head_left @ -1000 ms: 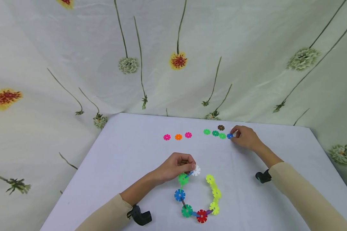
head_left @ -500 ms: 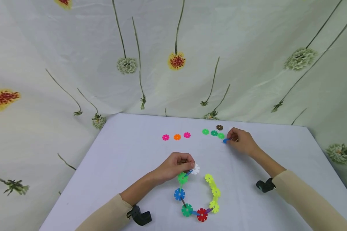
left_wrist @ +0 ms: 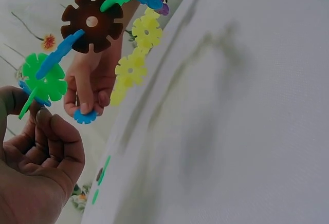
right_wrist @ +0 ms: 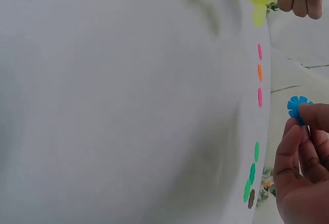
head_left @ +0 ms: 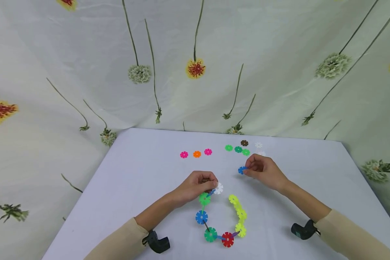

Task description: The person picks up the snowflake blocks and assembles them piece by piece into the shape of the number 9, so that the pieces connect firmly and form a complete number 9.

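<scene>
My left hand (head_left: 195,186) pinches one end of a curved chain of slotted snowflake discs, right by a white disc (head_left: 219,188). From there the chain bends through a green disc (head_left: 204,199), a blue one, a brown one (left_wrist: 110,28), a red disc (head_left: 228,239) and several yellow discs (head_left: 242,214), whose far end hangs free. The chain is held up, and its shadow falls on the table. Between thumb and fingers of my right hand (head_left: 268,175) is a single blue snowflake disc (head_left: 241,170), apart from the chain, beyond its yellow end.
Toward the back of the white table (head_left: 143,151) lie two pink discs and an orange disc (head_left: 196,154) in a row. Further right are several green discs (head_left: 238,149), a brown disc (head_left: 244,143) and white discs (head_left: 258,145). A flower-patterned cloth (head_left: 169,90) hangs behind.
My right hand has picked up the blue disc from the back of the table and brought it nearer and to the left. My left hand keeps its pinch on the chain, nearly still.
</scene>
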`<state>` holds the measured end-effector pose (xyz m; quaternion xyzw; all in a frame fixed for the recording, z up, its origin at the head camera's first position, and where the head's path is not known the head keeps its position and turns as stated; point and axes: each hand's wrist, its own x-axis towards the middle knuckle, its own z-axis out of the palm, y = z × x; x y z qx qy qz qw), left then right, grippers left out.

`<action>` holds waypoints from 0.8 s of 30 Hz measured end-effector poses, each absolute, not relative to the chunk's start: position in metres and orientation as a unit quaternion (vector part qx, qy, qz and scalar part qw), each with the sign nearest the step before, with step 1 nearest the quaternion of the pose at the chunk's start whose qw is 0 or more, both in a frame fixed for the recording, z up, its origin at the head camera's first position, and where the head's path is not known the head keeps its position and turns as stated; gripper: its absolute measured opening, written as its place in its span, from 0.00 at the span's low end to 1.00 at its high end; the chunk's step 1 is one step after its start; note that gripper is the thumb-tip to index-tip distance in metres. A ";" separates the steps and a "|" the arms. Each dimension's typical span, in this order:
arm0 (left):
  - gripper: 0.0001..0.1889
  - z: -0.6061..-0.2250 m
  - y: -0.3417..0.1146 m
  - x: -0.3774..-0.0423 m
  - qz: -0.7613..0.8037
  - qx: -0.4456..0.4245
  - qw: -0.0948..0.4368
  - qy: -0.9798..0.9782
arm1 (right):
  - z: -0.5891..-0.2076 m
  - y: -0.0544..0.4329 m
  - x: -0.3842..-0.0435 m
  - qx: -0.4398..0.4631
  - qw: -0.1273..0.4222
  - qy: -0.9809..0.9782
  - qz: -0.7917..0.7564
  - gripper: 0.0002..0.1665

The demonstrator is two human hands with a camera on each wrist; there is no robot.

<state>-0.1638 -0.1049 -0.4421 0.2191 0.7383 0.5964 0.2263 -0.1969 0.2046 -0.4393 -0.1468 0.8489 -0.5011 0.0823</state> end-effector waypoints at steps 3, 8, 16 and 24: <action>0.10 -0.443 -0.104 -0.164 0.595 0.216 0.226 0.740 | -0.438 0.201 -0.190 -0.147 0.092 0.840 -0.515 0.13; 0.10 -0.443 -0.105 -0.165 0.592 0.213 0.226 0.743 | -0.436 0.194 -0.180 -0.163 0.104 0.825 -0.531 0.13; 0.12 -0.442 -0.106 -0.164 0.595 0.208 0.229 0.742 | -0.429 0.179 -0.162 -0.218 0.106 0.794 -0.558 0.10; 0.11 -0.445 -0.104 -0.164 0.595 0.201 0.229 0.743 | -0.426 0.168 -0.152 -0.270 0.102 0.780 -0.555 0.08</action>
